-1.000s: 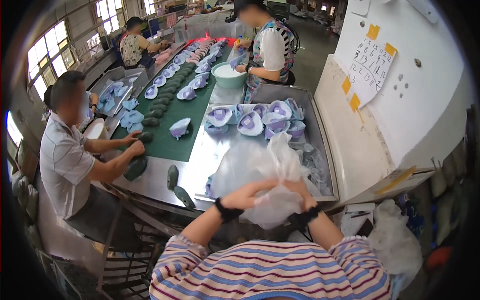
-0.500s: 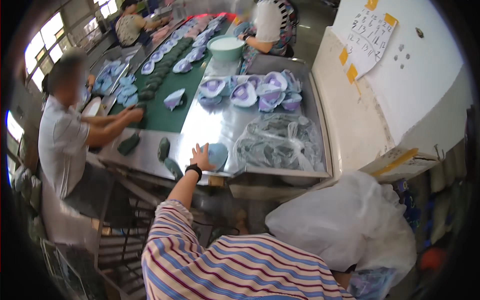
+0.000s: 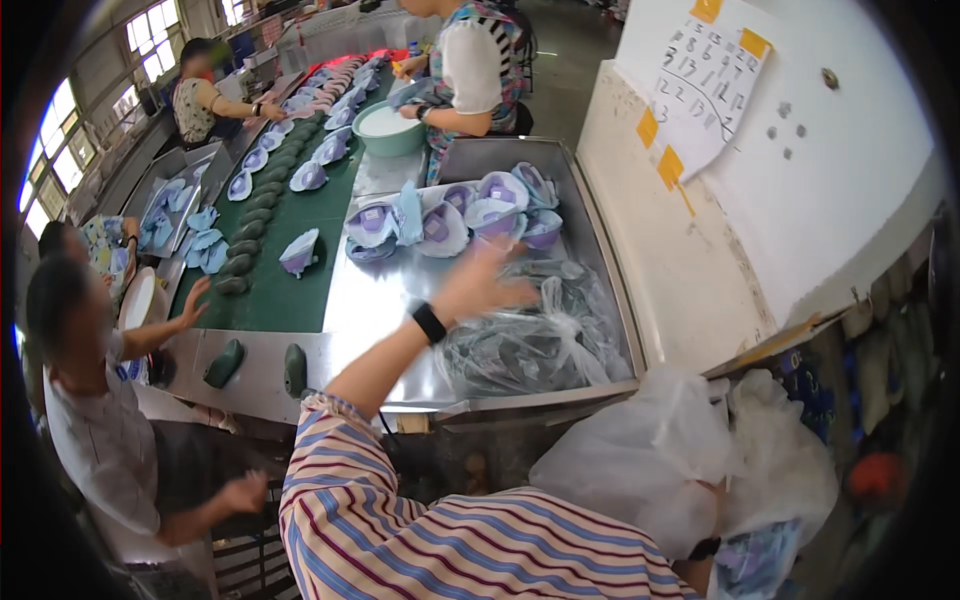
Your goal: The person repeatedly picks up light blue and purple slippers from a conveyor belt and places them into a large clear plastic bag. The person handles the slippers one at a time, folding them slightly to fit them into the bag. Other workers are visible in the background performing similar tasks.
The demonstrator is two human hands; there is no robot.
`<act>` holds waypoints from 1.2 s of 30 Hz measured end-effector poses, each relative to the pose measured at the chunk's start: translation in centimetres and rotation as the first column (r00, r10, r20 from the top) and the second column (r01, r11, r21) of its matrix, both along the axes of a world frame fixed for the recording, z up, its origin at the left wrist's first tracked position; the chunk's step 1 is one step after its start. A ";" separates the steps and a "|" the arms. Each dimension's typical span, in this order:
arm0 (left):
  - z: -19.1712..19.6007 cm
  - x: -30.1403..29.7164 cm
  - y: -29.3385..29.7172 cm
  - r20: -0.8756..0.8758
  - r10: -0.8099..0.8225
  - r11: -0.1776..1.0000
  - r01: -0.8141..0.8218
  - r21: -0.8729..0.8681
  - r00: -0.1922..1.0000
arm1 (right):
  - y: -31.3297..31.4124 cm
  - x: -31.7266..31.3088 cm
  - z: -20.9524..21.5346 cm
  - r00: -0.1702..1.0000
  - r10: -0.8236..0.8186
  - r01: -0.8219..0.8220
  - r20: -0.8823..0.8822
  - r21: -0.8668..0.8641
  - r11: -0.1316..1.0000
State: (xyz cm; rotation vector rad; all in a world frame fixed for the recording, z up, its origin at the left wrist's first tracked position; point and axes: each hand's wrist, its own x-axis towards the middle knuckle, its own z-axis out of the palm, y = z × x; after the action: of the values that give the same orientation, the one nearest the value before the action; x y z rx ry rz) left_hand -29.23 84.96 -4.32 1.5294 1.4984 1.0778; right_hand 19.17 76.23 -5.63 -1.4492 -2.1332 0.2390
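Note:
My left hand (image 3: 485, 285), blurred by motion, reaches over the metal tray (image 3: 375, 385) with fingers apart and nothing visible in them. It is just in front of a pile of blue-and-purple cup-shaped fabric pieces (image 3: 437, 230) with pale linings. Below the hand lies a knotted clear plastic bag (image 3: 545, 340) with dark green contents. At the lower right my right hand (image 3: 708, 503) is partly covered by a translucent white bag (image 3: 635, 455); its fingers are hidden. More blue-and-purple pieces (image 3: 757, 560) show through plastic beside that wrist.
Dark green foot-shaped forms (image 3: 240, 265) and more fabric pieces line a green belt (image 3: 275, 310). A co-worker (image 3: 100, 450) sits at the left; another (image 3: 475, 80) stands beyond a green basin (image 3: 388, 130). A white wall block (image 3: 690, 260) borders the tray's right side.
My left hand has left the light blue piece on the tray and moved right, toward the pile; that piece is no longer visible. The near co-worker's hands have come away from the green forms.

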 end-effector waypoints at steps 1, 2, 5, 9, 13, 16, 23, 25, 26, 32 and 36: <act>-1.8 4.8 -1.0 -0.286 -0.212 0.909 0.296 0.294 0.934 | 0.0 -0.4 0.2 0.999 0.037 -0.037 -0.004 0.005 0.999; -1.2 10.2 -3.3 -0.280 -0.481 0.833 0.533 0.149 0.831 | 0.0 -0.4 0.2 0.998 0.059 -0.059 -0.009 0.008 0.998; -4.5 22.5 -7.6 0.019 -0.836 0.515 0.771 0.374 0.549 | -0.1 -1.1 0.5 0.987 0.156 -0.155 -0.032 0.021 0.988; -10.9 32.9 -8.2 0.313 -0.653 0.748 0.521 0.411 0.690 | -0.6 0.0 0.9 0.971 0.236 -0.236 -0.031 0.022 0.972; -6.8 35.9 -6.2 0.863 -0.424 0.817 0.528 0.232 0.276 | -2.6 5.9 0.4 0.968 0.237 -0.251 -0.083 -0.282 0.926; -4.9 40.2 -9.8 0.770 -0.499 0.615 0.789 -0.008 0.397 | -2.4 11.0 -5.5 0.897 0.098 -0.258 -0.431 -0.331 0.908; -3.1 40.1 -10.6 0.069 -0.833 0.553 0.830 0.076 0.549 | 8.2 28.4 1.7 0.613 -0.776 0.769 -0.146 0.334 0.545; -4.7 38.6 -11.5 0.238 -0.803 0.530 0.838 -0.132 0.546 | 10.8 28.9 5.7 0.538 -0.816 0.567 -0.213 0.807 0.164; -5.0 37.9 -11.9 0.156 -0.817 0.539 0.832 -0.133 0.555 | 12.4 27.6 5.8 0.361 -0.925 0.702 -0.119 0.687 0.186; -6.1 33.7 -13.6 0.116 -0.752 0.616 0.754 -0.226 0.649 | 22.1 16.0 -7.2 0.876 -0.328 0.421 0.355 -0.229 0.878; -5.9 31.6 -14.4 0.071 -0.716 0.632 0.688 -0.357 0.695 | 25.3 13.8 -12.6 0.816 -0.279 0.503 0.507 -0.383 0.775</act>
State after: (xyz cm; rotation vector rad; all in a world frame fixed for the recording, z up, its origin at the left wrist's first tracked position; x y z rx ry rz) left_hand 2.38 70.61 -10.21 1.6695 0.9001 0.2534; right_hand 32.99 101.51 -18.25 -2.4298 -2.0914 0.3632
